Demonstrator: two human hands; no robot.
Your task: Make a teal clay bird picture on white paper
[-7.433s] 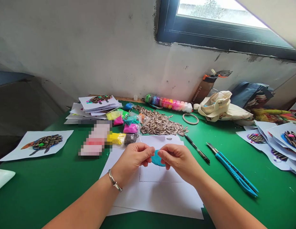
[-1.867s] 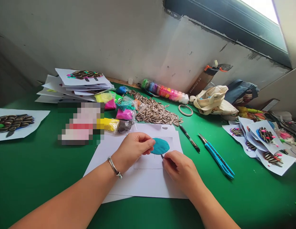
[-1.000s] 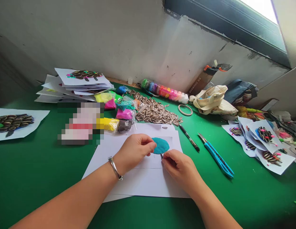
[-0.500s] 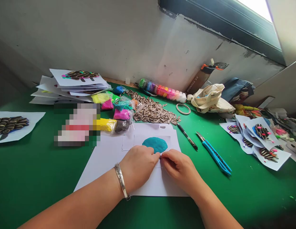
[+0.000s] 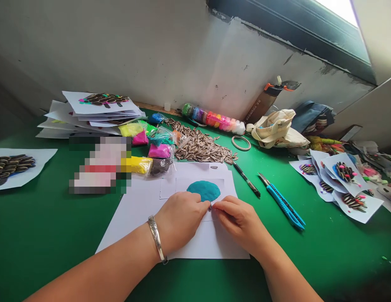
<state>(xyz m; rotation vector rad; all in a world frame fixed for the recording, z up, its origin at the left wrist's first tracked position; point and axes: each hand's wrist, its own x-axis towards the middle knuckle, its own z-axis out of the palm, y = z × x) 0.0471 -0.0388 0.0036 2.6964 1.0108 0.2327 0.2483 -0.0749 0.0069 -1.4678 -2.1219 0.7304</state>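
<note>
A flat, rounded patch of blue modelling clay lies on a small rectangle of paper, on top of larger white sheets. My left hand, with a silver bangle at the wrist, is closed just below the clay, its fingers partly covering the lower edge. At its fingertips shows a small dark sunflower seed. Thumb and forefinger of my right hand are pinched together at the other side of this seed. Another single seed rests on the paper above the clay.
Beyond the paper is a heap of sunflower seeds, with bagged clay at its left. A black pen and a blue utility knife lie to the right. Seed pictures are stacked at back left, others at right.
My fingertips have parted very slightly, and a little more of the dark seed shows between them. The whole view has shifted slightly; the clay lies unchanged.
</note>
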